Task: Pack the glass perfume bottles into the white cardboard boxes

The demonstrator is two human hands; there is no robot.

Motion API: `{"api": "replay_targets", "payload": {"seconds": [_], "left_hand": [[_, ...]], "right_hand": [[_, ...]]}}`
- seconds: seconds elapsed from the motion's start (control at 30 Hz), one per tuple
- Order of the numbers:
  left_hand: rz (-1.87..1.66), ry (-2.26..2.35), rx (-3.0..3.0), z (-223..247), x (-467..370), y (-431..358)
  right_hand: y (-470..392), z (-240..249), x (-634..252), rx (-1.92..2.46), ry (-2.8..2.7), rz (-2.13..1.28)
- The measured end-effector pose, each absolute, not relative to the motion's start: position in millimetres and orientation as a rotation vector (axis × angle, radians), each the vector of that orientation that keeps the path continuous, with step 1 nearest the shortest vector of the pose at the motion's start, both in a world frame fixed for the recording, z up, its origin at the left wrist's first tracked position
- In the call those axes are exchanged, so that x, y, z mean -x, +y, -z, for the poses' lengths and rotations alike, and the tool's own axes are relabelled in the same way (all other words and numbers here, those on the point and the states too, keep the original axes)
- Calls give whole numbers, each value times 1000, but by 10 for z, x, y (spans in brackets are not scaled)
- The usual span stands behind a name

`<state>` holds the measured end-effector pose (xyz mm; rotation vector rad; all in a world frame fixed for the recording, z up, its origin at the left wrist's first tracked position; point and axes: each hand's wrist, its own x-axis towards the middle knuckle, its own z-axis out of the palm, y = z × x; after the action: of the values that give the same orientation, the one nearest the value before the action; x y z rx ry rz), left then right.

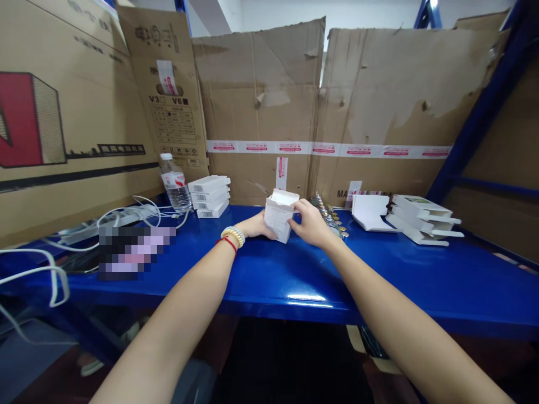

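A small white cardboard box [278, 220] stands tilted over the blue table, its top flap raised. My left hand [257, 225] is closed around its left side and lower part, with some fingers hidden behind it. At the upper right edge of the same box, my right hand [309, 221] pinches near the flap with thumb and fingers. What the box holds inside cannot be seen. Just behind my right hand are several small metal parts [330, 213], silver and brass coloured, set out in rows and partly covered by the hand.
Closed white boxes [210, 196] are stacked at the back left beside a water bottle [173, 182]. Flattened-looking open white boxes [421, 219] and an opened one [370, 213] sit at the right. White cables [54, 269] and a power strip lie left. Cardboard walls [261, 112] enclose the blue table [269, 275].
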<state>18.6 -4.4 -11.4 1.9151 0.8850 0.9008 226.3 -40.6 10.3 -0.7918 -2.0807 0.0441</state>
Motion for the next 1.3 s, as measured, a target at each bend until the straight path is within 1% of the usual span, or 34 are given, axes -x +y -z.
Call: {"api": "replay_targets", "payload": {"seconds": [0.07,0.1,0.17,0.27,0.37,0.47,0.63,0.83,0.93,1.03,1.17,1.3], "left_hand": [[-714,997,-1901,78,-150,-54],[-683,1038,-1885,55,-132,-63],[-744,1041,-1833,10,-93,-85],[-970,1019,-1629,-40,-6,-113],[-1189,1190,-1396,-77,129,-128],[-1195,1484,-1214,-107,289,-119],[-1149,1750,-1103,-125,482,-61],[-1117,2165,-1217,-144,479,-110],[-909,2350,-1422,-142,424,-166],[-750,2292,-1571,-123,414,-174],[-774,2193,-1668,-125,453,-135],[-887,2244,-1647,-242,445,-159]], "right_hand": [[-413,-104,-2251,786,-2067,-62],[-418,-105,-2245,783,-2052,-67],[-427,-112,-2235,777,-1983,-72],[-431,-129,-2230,778,-1804,-63],[-423,-143,-2239,819,-1687,-53],[-419,-142,-2244,849,-1702,-53],[-436,-126,-2228,839,-1816,-59],[-457,-138,-2224,854,-1851,-74],[-466,-156,-2233,862,-1850,-76],[-486,-181,-2239,874,-1860,-83],[-531,-215,-2238,870,-1906,-95],[-556,-227,-2240,861,-1948,-78]]}}
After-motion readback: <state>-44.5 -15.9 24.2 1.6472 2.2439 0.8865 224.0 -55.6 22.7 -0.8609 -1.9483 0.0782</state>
